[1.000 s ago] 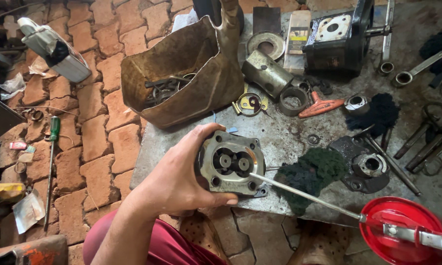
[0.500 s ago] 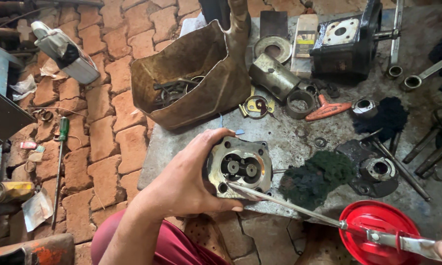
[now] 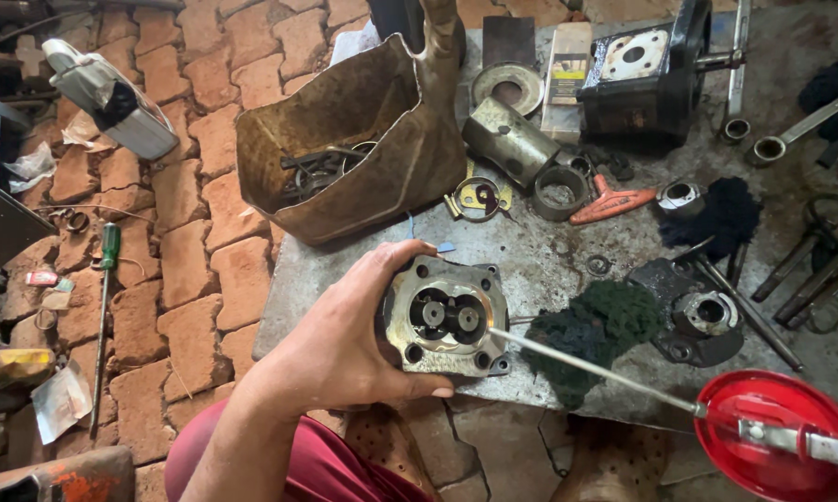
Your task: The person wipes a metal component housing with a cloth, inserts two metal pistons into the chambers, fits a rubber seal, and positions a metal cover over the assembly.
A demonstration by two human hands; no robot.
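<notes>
**Left hand holds a metal pump block over the table edge**

The left hand (image 3: 345, 349) grips a grey metal pump block (image 3: 447, 318) from its left side, thumb on the near edge and fingers on the far edge. The block sits at the near edge of the table (image 3: 531, 260), with its open face up. Two small gears show inside the hole in the middle.

A red oil can (image 3: 774, 444) is at the near right corner. Its long thin spout (image 3: 591, 369) reaches left, and the tip touches the block's right side. The right hand is not in the picture, so I cannot tell what it does.

Just right of the block lies a dark green rag (image 3: 598, 327). Far from it stands a bent brown metal tin (image 3: 349, 139) with old parts inside. An orange tool (image 3: 612, 202) lies near the middle. On the brick floor (image 3: 186, 251) to the left lies a green screwdriver (image 3: 108, 256)
</notes>
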